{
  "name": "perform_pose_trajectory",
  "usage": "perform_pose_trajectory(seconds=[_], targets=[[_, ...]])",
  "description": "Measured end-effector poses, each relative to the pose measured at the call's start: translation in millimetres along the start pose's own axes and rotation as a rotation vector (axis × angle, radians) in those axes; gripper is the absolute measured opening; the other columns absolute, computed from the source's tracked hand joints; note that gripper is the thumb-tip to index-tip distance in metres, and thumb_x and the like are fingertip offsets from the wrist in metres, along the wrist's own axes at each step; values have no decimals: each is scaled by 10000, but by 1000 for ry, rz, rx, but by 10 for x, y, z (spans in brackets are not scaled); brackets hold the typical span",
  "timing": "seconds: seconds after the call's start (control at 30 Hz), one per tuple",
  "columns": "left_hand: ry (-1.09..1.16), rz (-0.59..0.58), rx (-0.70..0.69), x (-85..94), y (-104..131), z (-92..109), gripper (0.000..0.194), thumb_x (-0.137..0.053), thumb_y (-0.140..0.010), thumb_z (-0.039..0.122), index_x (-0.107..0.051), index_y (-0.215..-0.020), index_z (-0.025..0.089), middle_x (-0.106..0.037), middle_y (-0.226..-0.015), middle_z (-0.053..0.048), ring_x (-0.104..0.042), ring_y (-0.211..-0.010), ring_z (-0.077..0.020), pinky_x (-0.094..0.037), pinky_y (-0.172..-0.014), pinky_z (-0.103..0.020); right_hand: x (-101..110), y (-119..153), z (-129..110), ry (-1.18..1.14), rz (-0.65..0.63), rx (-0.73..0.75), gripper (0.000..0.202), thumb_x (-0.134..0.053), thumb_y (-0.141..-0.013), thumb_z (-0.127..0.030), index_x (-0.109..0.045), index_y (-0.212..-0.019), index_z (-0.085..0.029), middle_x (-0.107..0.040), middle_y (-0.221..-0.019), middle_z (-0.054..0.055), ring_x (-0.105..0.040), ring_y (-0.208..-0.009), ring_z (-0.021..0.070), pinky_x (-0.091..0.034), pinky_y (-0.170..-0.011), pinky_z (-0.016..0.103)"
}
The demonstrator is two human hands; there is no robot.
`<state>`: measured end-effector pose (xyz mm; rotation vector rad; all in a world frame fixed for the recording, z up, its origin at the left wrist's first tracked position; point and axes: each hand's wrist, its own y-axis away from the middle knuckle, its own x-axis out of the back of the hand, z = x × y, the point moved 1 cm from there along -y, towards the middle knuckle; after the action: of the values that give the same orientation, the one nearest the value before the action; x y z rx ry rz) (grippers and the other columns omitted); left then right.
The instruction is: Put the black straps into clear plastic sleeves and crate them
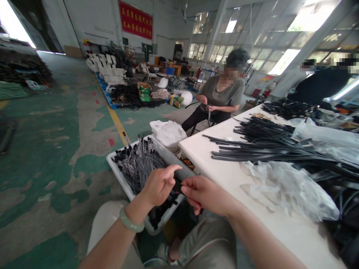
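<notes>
A short dark piece that looks like a black strap (177,185) spans the small gap between my hands, above the near right side of a bin. My right hand (203,192) pinches its end between thumb and fingertips. Curled against the other end is my left hand (159,185), with one finger stretched out over it; a pale green bangle (130,221) circles that wrist. Much of the strap is hidden by the fingers. Below, the grey-white plastic bin (123,190) holds many grey and black straps (138,160) with dark ends.
To my right, a white table (224,179) carries long black strips (258,149) and clear plastic bags (288,190). A white bag (168,132) lies beyond the bin. Across from me, a seated person (224,87) handles a strap. Loaded pallets (108,93) stand behind.
</notes>
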<state>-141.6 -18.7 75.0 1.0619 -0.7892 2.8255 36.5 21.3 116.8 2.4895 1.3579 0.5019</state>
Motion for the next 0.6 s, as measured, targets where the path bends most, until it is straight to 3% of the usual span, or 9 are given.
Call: perform_pose_trajectory(seconds=[0.13, 0.23, 0.3, 0.37, 0.47, 0.53, 0.6], targets=[[-29, -87, -9, -35, -121, -3, 922, -22, -873, 740, -546, -1280, 100, -674, -692, -70, -659, -664, -256, -455, -602, -328, -192, -282, 41, -133, 84, 141, 264, -574, -811, -354, -496, -620, -189, -359, -423, -106, -321, -373, 52, -409, -411, 195], [-122, -44, -6, 186, -232, -91, 935, -17, -865, 745, -462, -1386, 108, -702, -890, -124, -670, -823, -276, -498, -744, -371, -252, -610, -67, -180, 175, 239, 256, -564, -799, -281, -483, -574, -191, -353, -414, -103, -315, -363, 53, -408, -394, 199], [-240, 114, -19, 449, -277, -169, 885, -69, -883, 735, -396, -1437, 127, -656, -1113, -159, -612, -1052, -299, -452, -945, -438, -237, -896, -234, -192, 213, 304, 289, -566, -815, -267, -461, -556, -195, -368, -420, -99, -333, -372, 57, -419, -402, 202], [-289, 376, 17, 732, -262, -228, 811, -134, -910, 707, -384, -1439, 145, -592, -1230, -157, -532, -1185, -296, -374, -1062, -471, -182, -1194, -480, -217, 246, 377, 304, -563, -841, -259, -459, -562, -197, -373, -426, -98, -340, -384, 60, -422, -414, 200], [-208, 703, 108, 1034, -87, -262, 707, -224, -938, 659, -431, -1387, 155, -616, -1112, -113, -583, -1086, -262, -437, -1014, -439, -45, -1510, -890, -288, 272, 512, 229, -530, -886, -267, -537, -670, -190, -360, -439, -107, -329, -410, 66, -428, -458, 195], [-168, 749, 153, 1107, 124, -282, 664, -274, -938, 645, -461, -1350, 159, -627, -1042, -93, -611, -1013, -256, -471, -963, -423, 40, -1564, -1048, -340, 272, 612, 181, -518, -904, -319, -579, -788, -193, -355, -461, -111, -337, -438, 72, -449, -515, 197], [-176, 700, 226, 1077, 390, -347, 653, -296, -927, 655, -478, -1325, 171, -636, -1022, -85, -618, -991, -263, -468, -955, -431, 68, -1523, -1004, -381, 275, 684, 223, -533, -896, -422, -586, -881, -206, -353, -485, -113, -358, -462, 77, -463, -565, 207]])
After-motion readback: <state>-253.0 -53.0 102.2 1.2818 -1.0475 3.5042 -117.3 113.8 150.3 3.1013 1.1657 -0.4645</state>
